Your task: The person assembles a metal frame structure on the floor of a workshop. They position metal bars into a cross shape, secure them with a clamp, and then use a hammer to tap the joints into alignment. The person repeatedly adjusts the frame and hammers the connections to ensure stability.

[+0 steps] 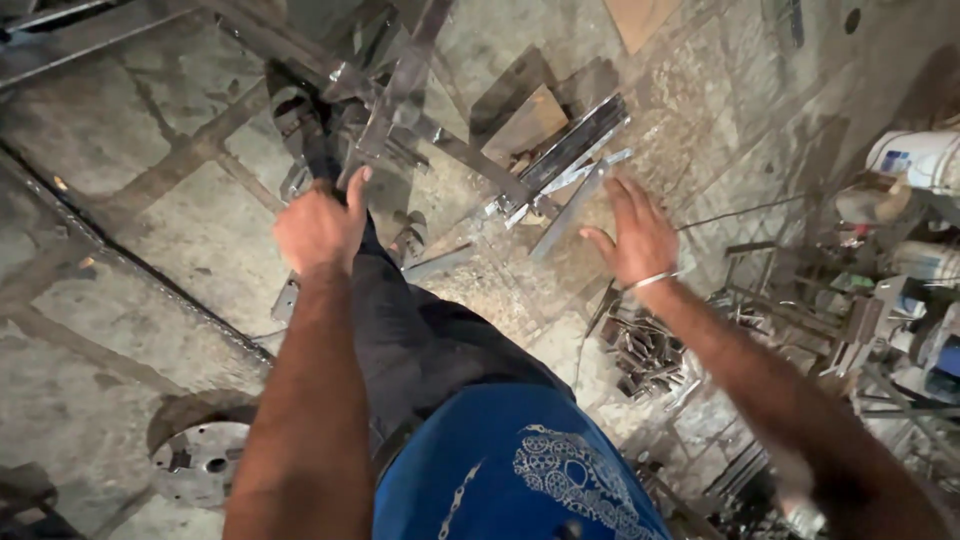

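While the person stands over the stone-paved floor (120, 140), the left hand (320, 228) is curled into a loose fist, thumb up, at the lower end of a grey welded steel frame (400, 95). Cannot tell whether the fingers actually clamp a bar or just rest against it; the fist hides the contact. The frame runs from the top edge of the view down toward the middle, its bars crossing just above that hand.

Right hand (638, 240) is open, fingers spread and flat, palm down, holding nothing. It hovers just right of a bundle of shiny angle-steel lengths (570, 165) that sticks out from the frame's right side; fingertips are near the loose end of 1 strip, contact not clear. A thin silver bangle (652, 280) sits on that wrist.

Below the right forearm, a pile of short dark metal offcuts (645, 350) lies on the floor. A tan cardboard piece (525, 125) lies beside the steel bundle, toward the top. At the bottom-left corner a round rusty metal flange disc (200, 462) sits in a recess in the floor. Along the right edge: a white plastic bucket (920, 155) and cluttered wire-and-steel racks (800, 300). The person's dark trouser leg (410, 330) and blue printed shirt (510, 470) fill the bottom middle.
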